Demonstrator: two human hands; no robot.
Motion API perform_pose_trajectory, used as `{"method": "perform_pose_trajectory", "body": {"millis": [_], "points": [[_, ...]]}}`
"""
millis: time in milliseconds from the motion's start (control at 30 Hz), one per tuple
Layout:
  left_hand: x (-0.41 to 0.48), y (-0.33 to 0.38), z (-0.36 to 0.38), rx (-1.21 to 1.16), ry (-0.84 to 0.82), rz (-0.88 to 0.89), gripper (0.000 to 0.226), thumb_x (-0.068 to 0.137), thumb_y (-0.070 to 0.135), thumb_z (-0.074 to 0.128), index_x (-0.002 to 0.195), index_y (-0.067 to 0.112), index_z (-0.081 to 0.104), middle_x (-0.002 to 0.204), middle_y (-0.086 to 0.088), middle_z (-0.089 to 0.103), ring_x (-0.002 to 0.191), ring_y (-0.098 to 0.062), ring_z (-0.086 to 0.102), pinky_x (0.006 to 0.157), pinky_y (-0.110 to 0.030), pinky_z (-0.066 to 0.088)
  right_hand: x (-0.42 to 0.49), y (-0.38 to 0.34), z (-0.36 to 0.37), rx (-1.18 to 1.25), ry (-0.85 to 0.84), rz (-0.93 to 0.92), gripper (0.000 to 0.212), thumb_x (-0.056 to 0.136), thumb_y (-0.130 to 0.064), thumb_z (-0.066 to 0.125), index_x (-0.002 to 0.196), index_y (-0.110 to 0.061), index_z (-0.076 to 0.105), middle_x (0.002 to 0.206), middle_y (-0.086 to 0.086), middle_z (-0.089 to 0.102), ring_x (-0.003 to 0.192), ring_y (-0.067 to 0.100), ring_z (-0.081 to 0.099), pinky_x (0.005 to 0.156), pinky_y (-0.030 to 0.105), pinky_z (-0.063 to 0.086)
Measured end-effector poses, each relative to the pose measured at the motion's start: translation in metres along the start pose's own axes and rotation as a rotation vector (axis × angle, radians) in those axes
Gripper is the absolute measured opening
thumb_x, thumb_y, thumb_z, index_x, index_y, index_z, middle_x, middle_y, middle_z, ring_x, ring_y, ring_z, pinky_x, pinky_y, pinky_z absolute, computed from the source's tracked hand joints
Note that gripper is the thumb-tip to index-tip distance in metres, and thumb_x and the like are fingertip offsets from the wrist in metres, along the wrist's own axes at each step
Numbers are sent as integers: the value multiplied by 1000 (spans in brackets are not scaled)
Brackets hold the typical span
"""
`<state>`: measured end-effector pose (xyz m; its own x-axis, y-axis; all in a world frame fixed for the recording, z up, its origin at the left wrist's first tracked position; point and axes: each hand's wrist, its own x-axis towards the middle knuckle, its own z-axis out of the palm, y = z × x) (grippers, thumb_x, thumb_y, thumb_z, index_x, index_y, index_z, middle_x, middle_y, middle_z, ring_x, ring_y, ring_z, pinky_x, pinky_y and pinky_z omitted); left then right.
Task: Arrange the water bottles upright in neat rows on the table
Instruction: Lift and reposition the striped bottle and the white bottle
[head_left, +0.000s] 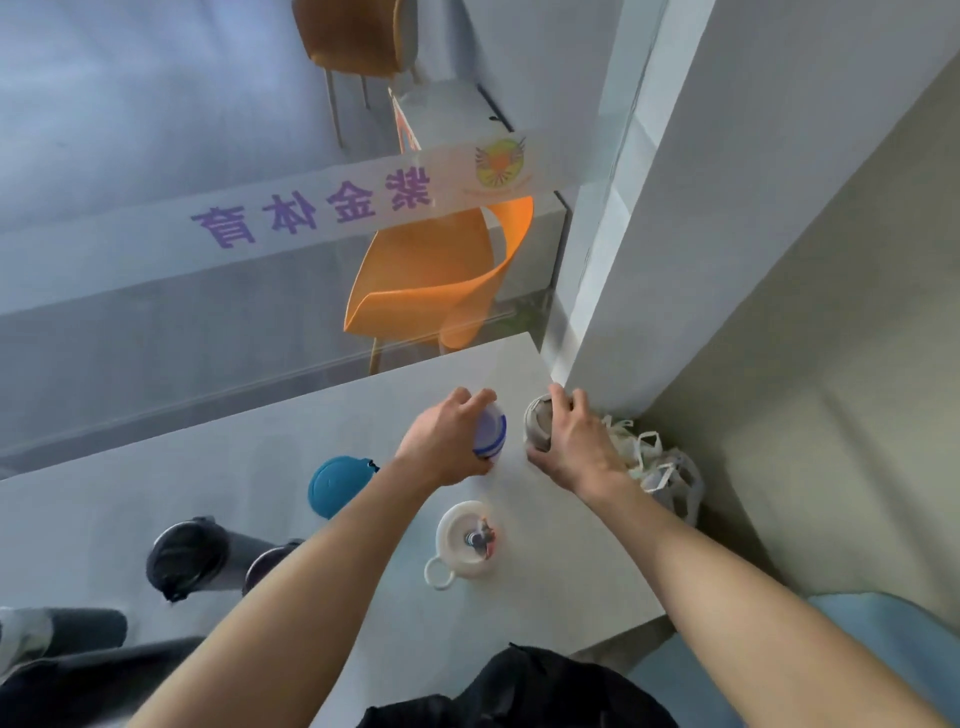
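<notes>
I look straight down on a grey table (260, 467). My left hand (444, 441) grips a clear bottle with a blue lid (491, 431), upright near the table's far right. My right hand (571, 447) grips a beige bottle (537, 421) just to the right of it, close to the wall corner. Nearer to me stands a white-lidded bottle with a loop handle (465, 543). A teal-lidded bottle (337, 486) stands to the left of my left forearm. Two dark bottles (187, 556) (267, 564) stand further left, the second partly hidden by my arm.
A glass partition with purple lettering (311, 213) runs along the table's far edge, with an orange chair (441, 280) behind it. A white wall corner (597, 312) meets the table's right end. A white bag (660, 467) lies on the floor to the right. Dark fabric (519, 691) lies at the near edge.
</notes>
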<state>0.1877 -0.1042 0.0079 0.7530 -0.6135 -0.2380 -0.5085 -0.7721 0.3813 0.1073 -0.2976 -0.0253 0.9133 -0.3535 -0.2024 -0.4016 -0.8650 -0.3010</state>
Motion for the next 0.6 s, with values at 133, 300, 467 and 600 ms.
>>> {"method": "perform_pose_trajectory", "body": {"millis": [133,300,467,600], "points": [[17,-10,-6,-56,73,-106,96,73,36,95,151,36,40,136,-1,52,111,-33,63,94,-48,61,34,-7,-3,47,-6,-66,97,85,-46,80,159,-15,26,140,16,43,115,41,60,99,44,53],[47,-20,-19,-80,91,-183,97,70,37,95,152,34,44,134,-1,52,110,-33,62,93,-47,60,82,-11,-5,109,22,-89,99,81,-47,86,150,-5,29,138,15,46,114,39,62,96,42,54],[73,-25,-31,-121,153,-185,87,66,35,96,142,31,54,137,-1,59,113,-34,63,92,-44,58,123,-16,-10,158,29,-116,89,78,-41,89,142,-8,36,133,13,45,111,38,61,93,40,53],[94,-25,-39,-126,167,-192,87,65,32,98,142,31,56,133,-1,61,111,-34,63,92,-44,58,139,-18,-9,168,44,-114,92,78,-42,91,143,-8,36,134,13,44,112,37,62,94,41,55]]}}
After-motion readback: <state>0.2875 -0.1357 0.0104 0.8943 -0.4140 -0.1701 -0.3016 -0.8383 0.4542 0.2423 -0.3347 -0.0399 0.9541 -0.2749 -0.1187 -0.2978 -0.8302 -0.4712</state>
